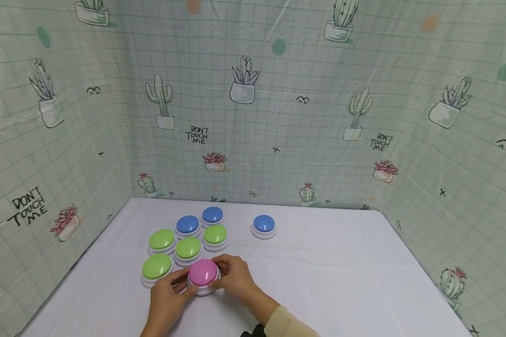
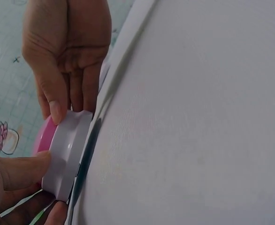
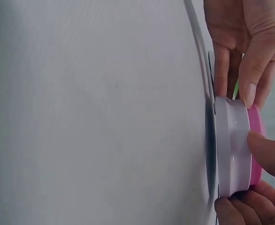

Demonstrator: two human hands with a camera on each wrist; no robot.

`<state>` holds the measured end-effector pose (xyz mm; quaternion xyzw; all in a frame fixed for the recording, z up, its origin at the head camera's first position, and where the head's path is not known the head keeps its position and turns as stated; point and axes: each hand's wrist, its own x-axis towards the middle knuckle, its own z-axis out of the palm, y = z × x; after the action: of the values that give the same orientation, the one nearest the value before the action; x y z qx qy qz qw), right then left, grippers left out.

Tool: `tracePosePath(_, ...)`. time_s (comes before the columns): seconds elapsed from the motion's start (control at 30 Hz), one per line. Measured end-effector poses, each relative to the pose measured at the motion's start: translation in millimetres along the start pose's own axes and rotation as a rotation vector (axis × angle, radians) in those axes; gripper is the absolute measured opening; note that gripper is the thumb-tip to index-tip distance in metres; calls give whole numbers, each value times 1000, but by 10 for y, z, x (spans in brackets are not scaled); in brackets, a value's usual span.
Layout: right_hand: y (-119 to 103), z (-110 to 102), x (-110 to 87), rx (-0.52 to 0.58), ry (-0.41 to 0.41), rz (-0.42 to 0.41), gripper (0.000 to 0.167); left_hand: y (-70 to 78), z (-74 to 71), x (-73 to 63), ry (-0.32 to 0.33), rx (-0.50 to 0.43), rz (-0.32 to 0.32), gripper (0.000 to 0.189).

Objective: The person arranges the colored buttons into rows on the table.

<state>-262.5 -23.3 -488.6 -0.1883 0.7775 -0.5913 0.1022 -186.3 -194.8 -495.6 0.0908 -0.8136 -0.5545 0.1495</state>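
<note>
A push button with a pink dome (image 1: 203, 272) on a white base is held between both hands near the front of the table. My left hand (image 1: 167, 299) grips its left side, the thumb (image 2: 27, 169) on the near side of the white base and the fingers around behind. On the opposite side my right hand (image 1: 236, 278) pinches it, with its thumb (image 3: 269, 152) at the near side where dome and base meet. Whether the base rests on the table cannot be told. Just behind are several green push buttons (image 1: 188, 248), the nearest green one (image 1: 157, 267) close to the left fingers.
Two blue push buttons, one left (image 1: 187, 224) and one right (image 1: 212, 215), stand behind the green ones. A third blue button (image 1: 264, 223) sits apart to the right. White cloth covers the table (image 1: 341, 271); a cactus-print curtain (image 1: 278, 121) encloses its back and sides.
</note>
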Motion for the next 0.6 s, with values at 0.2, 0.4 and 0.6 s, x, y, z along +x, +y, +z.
tracePosePath(0.2, 36, -107, -8, -16, 30, 3, 54, 11, 122, 63, -8, -21, 41, 50)
tracePosePath(0.4, 74, -236, -4, -33, 59, 15, 54, 41, 262, 136, -18, -36, 61, 51)
tracePosePath(0.6, 105, -397, 13, -25, 89, 32, 54, 102, 451, 225, -18, -61, 66, 50)
